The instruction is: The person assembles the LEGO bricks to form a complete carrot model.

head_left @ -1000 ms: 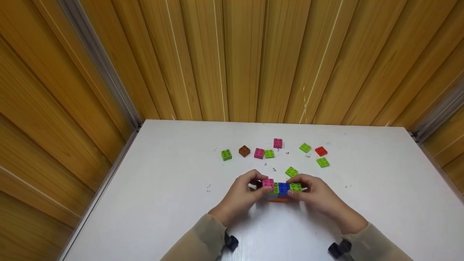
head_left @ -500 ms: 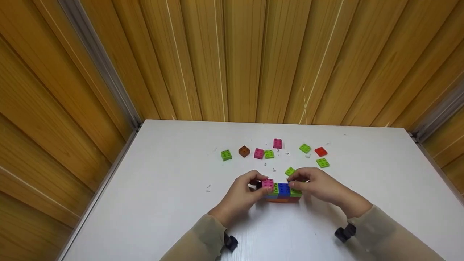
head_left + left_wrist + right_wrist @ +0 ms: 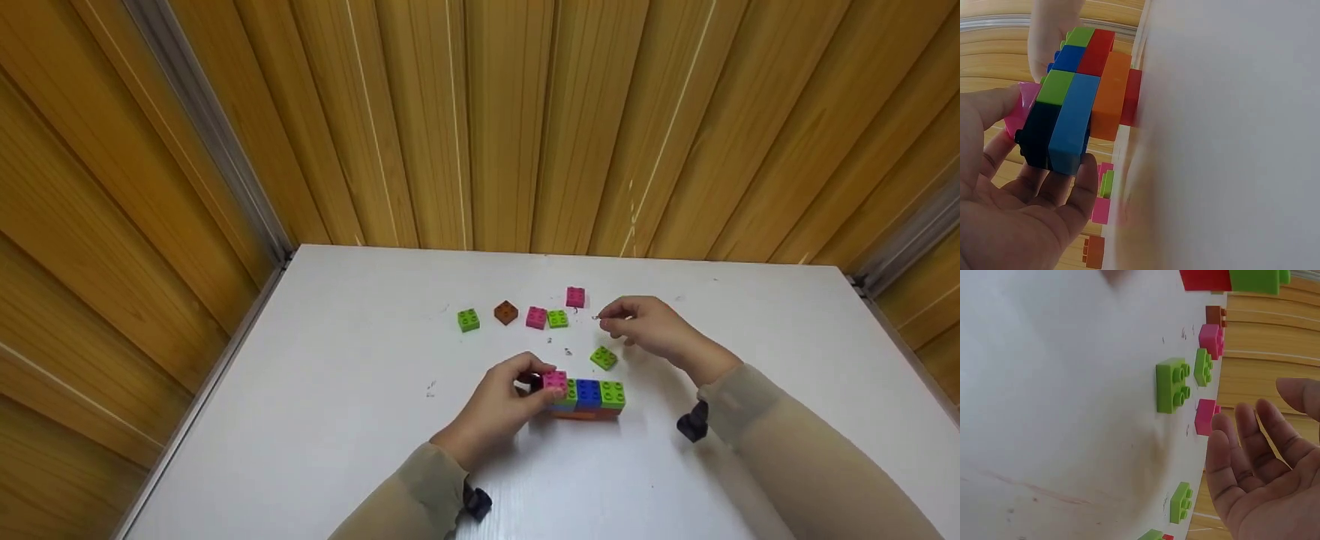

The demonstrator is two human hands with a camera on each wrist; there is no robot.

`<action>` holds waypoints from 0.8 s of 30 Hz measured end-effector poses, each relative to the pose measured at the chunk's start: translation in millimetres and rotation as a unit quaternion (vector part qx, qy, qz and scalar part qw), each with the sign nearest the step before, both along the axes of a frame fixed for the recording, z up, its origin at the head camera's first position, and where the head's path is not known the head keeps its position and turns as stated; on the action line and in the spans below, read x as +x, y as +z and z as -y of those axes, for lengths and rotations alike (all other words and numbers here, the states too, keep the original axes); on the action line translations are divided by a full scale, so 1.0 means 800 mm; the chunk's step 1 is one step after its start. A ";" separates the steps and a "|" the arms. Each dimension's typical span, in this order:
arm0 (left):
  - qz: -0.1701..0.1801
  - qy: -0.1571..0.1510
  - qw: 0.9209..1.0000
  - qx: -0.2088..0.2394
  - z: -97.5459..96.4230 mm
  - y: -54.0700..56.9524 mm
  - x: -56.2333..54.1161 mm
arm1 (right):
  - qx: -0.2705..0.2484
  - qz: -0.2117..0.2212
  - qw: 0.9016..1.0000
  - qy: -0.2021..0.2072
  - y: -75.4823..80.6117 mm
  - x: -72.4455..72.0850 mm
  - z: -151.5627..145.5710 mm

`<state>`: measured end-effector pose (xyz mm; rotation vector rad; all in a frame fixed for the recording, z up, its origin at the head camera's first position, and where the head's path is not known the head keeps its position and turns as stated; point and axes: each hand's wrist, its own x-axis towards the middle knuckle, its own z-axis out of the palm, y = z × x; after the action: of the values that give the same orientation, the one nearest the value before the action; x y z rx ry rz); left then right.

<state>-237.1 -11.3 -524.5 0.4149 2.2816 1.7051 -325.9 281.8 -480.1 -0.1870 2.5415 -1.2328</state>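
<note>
My left hand [image 3: 495,397] grips the left end of a built block of toy building bricks [image 3: 589,391], thumb and fingers around a pink brick [image 3: 556,380] on its top. In the left wrist view, the block shows stacked layers of green, dark, light blue [image 3: 1075,121], orange [image 3: 1111,95] and red bricks. My right hand [image 3: 651,330] hovers over the far part of the table with nothing held; its fingers are loosely curved in the right wrist view. Below it lies a loose green brick [image 3: 1171,387], just behind the block.
Loose bricks lie across the white table [image 3: 337,360]: a green one [image 3: 468,320], a brown one [image 3: 505,313], two pink ones [image 3: 575,297] and a lime one [image 3: 557,319]. Another green brick [image 3: 1181,502] appears in the right wrist view. A wood-patterned wall [image 3: 502,127] stands behind.
My right hand has let go of the block's right end and moved up and away toward the far loose bricks, covering several of them. The left hand keeps its grip on the block.
</note>
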 end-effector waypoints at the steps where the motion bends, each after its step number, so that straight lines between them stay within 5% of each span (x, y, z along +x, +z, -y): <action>1: -0.001 0.000 1.000 0.000 0.000 0.000 0.000 | 0.005 0.001 1.000 -0.003 -0.001 -0.007 0.001; 12: -0.008 -0.006 1.000 0.005 0.001 -0.001 0.000 | 0.031 0.011 0.999 -0.040 -0.014 -0.066 0.018; 24: -0.002 -0.004 1.000 0.007 0.002 0.002 0.000 | 0.058 0.035 0.997 -0.048 -0.021 -0.096 0.029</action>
<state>-237.1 -12.7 -522.9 0.4287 2.2688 1.7184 -402.8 258.6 -496.6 0.0041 2.5779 -1.1006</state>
